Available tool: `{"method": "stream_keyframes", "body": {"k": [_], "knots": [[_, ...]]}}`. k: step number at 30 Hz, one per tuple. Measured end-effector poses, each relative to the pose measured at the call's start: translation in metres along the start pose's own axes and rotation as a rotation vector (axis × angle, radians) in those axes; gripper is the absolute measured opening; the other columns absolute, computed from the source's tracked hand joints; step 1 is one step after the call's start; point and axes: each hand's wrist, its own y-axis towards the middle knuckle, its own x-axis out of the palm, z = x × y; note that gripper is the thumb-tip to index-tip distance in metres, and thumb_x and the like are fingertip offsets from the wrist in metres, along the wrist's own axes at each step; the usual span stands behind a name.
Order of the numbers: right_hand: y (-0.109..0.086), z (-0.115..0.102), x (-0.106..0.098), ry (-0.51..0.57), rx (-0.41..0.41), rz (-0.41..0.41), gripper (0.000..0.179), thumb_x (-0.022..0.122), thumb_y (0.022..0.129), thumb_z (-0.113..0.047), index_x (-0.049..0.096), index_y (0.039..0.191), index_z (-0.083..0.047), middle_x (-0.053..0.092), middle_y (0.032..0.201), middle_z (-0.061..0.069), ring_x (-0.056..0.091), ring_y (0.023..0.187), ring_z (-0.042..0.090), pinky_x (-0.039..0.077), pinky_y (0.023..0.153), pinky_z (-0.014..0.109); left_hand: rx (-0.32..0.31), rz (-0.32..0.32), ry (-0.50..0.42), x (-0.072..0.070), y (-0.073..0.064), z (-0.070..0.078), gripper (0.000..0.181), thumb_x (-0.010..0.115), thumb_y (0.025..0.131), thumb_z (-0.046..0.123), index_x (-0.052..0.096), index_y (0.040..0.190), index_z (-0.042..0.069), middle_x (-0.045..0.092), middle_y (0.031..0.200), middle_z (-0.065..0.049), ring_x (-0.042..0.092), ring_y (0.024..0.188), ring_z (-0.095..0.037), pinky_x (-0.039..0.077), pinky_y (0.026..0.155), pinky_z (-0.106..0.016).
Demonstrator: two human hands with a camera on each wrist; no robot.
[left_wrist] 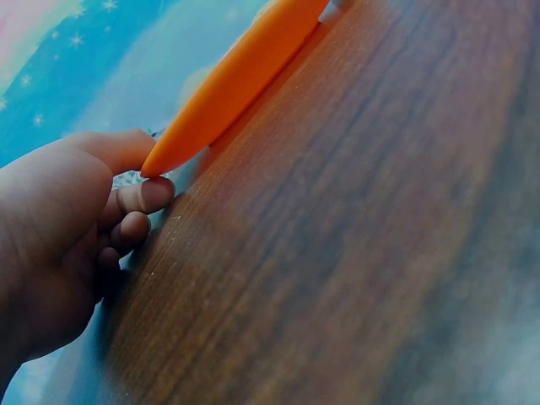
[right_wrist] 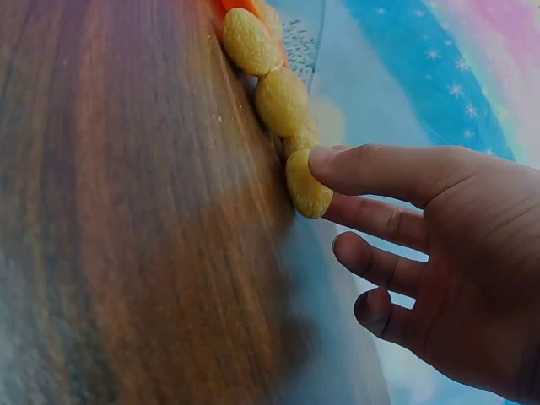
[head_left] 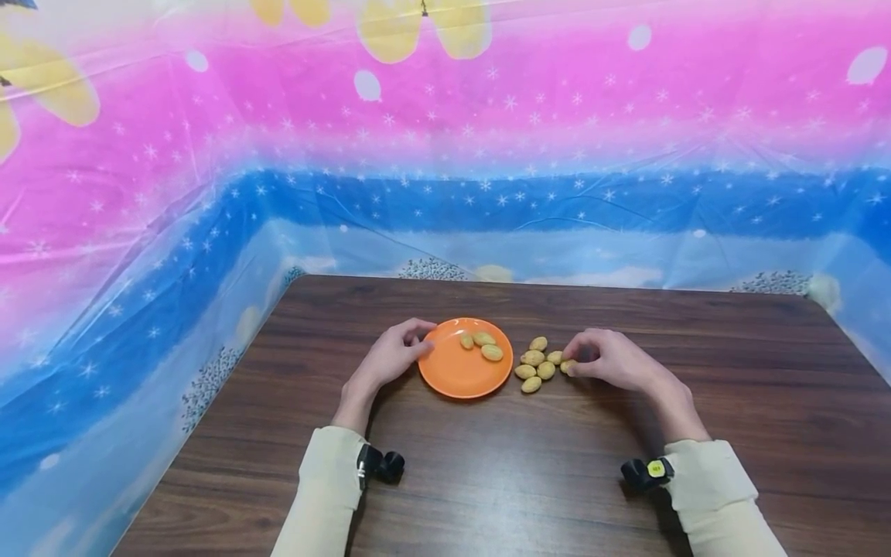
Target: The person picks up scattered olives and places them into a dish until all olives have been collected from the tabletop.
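An orange plate [head_left: 462, 379] lies on the table with 3 yellow, oval, wrinkled nut-like pieces on its far half, one of them the piece [head_left: 491, 353] nearest its right rim. At the plate's left edge my left hand [head_left: 393, 354] pinches the rim between thumb and fingers; the left wrist view shows the plate [left_wrist: 228, 89] edge-on. Just right of the plate several more such pieces [head_left: 533, 357] form a loose cluster. My right hand [head_left: 616, 360] pinches the rightmost nut-like piece [right_wrist: 305, 187] between thumb and index finger, low at the tabletop, its other fingers loosely bent.
The dark wooden table [head_left: 487, 480] reaches back to a patterned cloth [head_left: 452, 201] in pink and blue that hangs behind it and along the left side. Both wrists carry small black cameras, such as the right wrist camera [head_left: 635, 474].
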Motion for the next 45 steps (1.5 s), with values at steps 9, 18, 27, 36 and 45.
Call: {"method": "stream_keyframes", "body": {"k": [9, 18, 27, 36, 45], "knots": [[0.000, 0.005, 0.003, 0.020, 0.023, -0.013, 0.019, 0.075, 0.088, -0.022, 0.070, 0.107, -0.021, 0.066, 0.104, 0.002, 0.055, 0.081, 0.017, 0.043, 0.072, 0.033, 0.011, -0.006, -0.004, -0.001, 0.000, -0.001, 0.033, 0.062, 0.098, 0.031, 0.062, 0.130, 0.028, 0.055, 0.080, -0.004, 0.050, 0.068, -0.020, 0.038, 0.063, -0.030], [0.002, 0.002, 0.002, 0.047, -0.011, -0.011, 0.020, 0.075, 0.088, -0.025, 0.070, 0.107, -0.023, 0.066, 0.103, 0.000, 0.053, 0.074, 0.017, 0.043, 0.067, 0.032, 0.012, -0.005, -0.015, 0.000, 0.001, -0.001, 0.032, 0.062, 0.098, 0.031, 0.062, 0.130, 0.028, 0.055, 0.080, -0.004, 0.050, 0.068, -0.020, 0.038, 0.063, -0.030], [0.003, -0.009, 0.005, 0.069, -0.054, 0.021, 0.020, 0.075, 0.088, -0.023, 0.070, 0.108, -0.023, 0.067, 0.111, 0.001, 0.057, 0.076, 0.015, 0.047, 0.068, 0.032, 0.002, -0.013, -0.010, 0.000, 0.000, -0.001, 0.033, 0.062, 0.098, 0.032, 0.062, 0.131, 0.028, 0.055, 0.081, -0.005, 0.051, 0.070, -0.021, 0.038, 0.064, -0.030], [0.006, -0.023, 0.008, 0.085, -0.098, 0.032, 0.020, 0.076, 0.087, -0.021, 0.070, 0.106, -0.021, 0.067, 0.108, 0.001, 0.060, 0.079, 0.014, 0.049, 0.067, 0.029, -0.011, -0.009, -0.005, 0.001, 0.000, -0.001, 0.032, 0.062, 0.098, 0.033, 0.062, 0.130, 0.030, 0.055, 0.081, -0.004, 0.051, 0.070, -0.021, 0.039, 0.065, -0.030], [0.015, -0.041, 0.016, 0.104, -0.127, -0.030, 0.017, 0.073, 0.091, -0.021, 0.070, 0.107, -0.023, 0.067, 0.104, -0.003, 0.060, 0.084, 0.016, 0.050, 0.072, 0.031, 0.002, -0.006, -0.007, 0.001, 0.000, -0.001, 0.033, 0.062, 0.098, 0.032, 0.062, 0.131, 0.029, 0.055, 0.080, -0.004, 0.051, 0.069, -0.019, 0.039, 0.063, -0.029]]}}
